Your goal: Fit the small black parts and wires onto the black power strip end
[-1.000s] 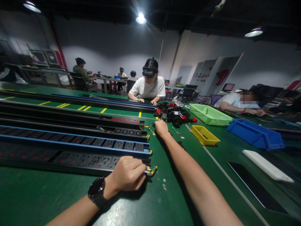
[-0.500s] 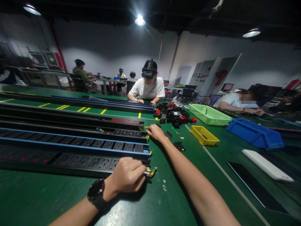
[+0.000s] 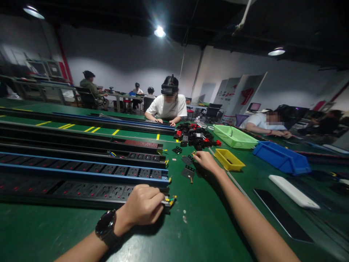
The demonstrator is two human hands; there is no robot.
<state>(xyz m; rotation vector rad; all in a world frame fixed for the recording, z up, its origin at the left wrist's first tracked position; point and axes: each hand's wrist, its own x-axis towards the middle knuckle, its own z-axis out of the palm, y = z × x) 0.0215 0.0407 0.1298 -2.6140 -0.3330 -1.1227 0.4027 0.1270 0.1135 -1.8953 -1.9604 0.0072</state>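
My left hand [image 3: 144,205], with a black watch on its wrist, is closed on the near right end of a black power strip [image 3: 98,191]. Short yellow-green wires [image 3: 172,200] stick out just beyond those fingers. My right hand [image 3: 208,162] reaches across the table, thumb and fingers pinched together. A small yellow-tipped wire [image 3: 193,153] shows at its fingertips, mostly hidden. Beside this hand lie small black brackets [image 3: 188,171]. A blue-edged power strip [image 3: 103,169] lies behind the near one, with more black strips [image 3: 144,157] beyond.
A heap of black and red parts [image 3: 196,135] lies in the middle. To the right are a green basket [image 3: 236,138], a yellow tray [image 3: 230,165], a blue bin [image 3: 283,160], a white bar [image 3: 293,191] and a dark phone-like slab [image 3: 283,214]. A person [image 3: 167,105] works opposite.
My right hand has left the strip ends and moved right, to where a yellow-green wire lay. My left hand stays at the near strip's end. The view has shifted slightly.
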